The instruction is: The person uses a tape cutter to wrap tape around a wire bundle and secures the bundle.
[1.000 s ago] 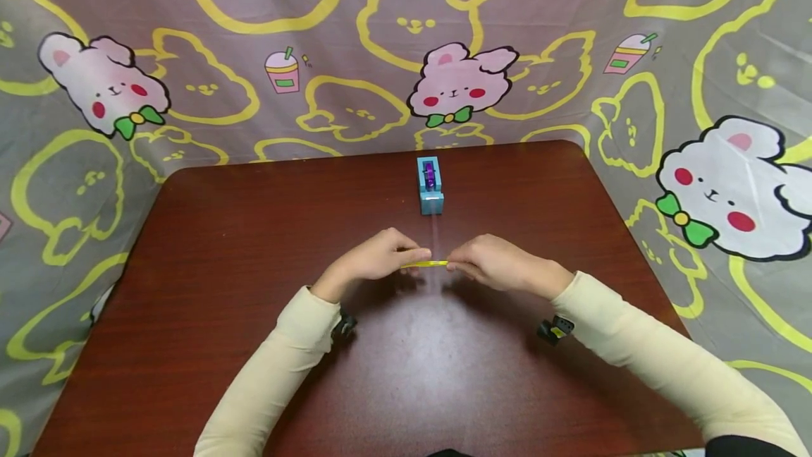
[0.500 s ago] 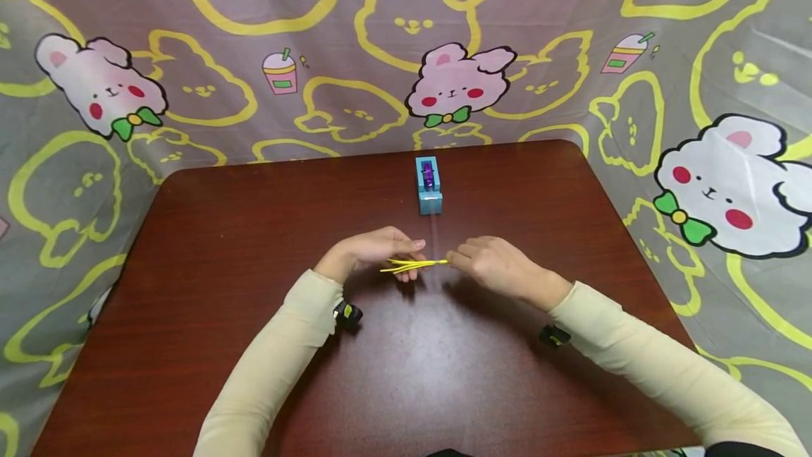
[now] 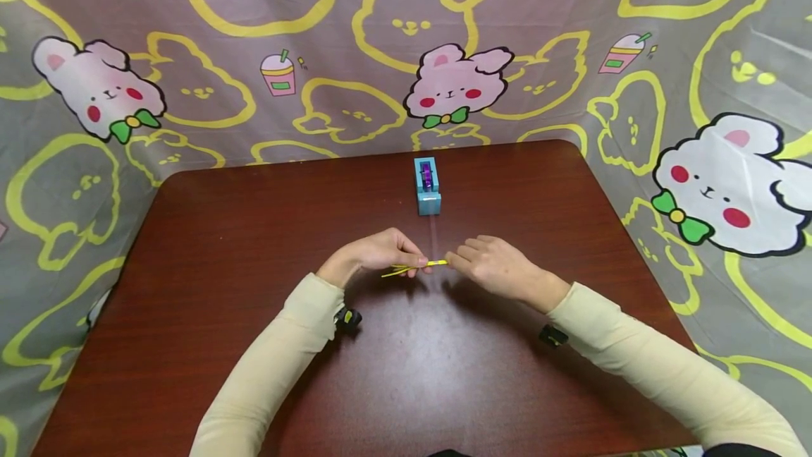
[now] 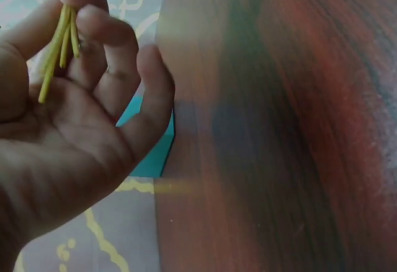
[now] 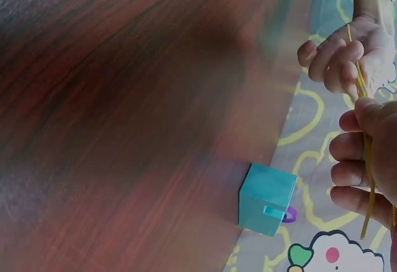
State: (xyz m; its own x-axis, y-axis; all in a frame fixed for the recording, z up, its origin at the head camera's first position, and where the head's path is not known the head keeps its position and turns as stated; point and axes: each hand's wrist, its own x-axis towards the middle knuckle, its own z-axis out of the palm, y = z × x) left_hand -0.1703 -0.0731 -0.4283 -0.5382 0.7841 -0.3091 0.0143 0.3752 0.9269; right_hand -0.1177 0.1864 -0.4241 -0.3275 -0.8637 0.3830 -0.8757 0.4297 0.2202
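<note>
Before a rabbit-patterned cloth [image 3: 342,27], over a red-brown table [image 3: 216,288], my left hand [image 3: 380,251] and right hand [image 3: 497,263] share some yellow strands [image 3: 438,262].
The cloth rises behind the table and along both its sides. My cream sleeves [image 3: 247,365] reach in over the wood, a black device [image 3: 348,318] at each wrist. My right hand is curled, pinching the yellow strands between thumb and fingers, a length trailing past the bent fingers. My left hand pinches them between thumb and forefinger, the other fingers loosely bent, palm showing, loose ends fanning over it. Beyond my hands, a blue tape dispenser [image 3: 428,204] stands towards the far edge. Nearer me than that, a short stretch of strands bridges my fingertips. A purple roll [image 3: 427,173] sits in the dispenser.
</note>
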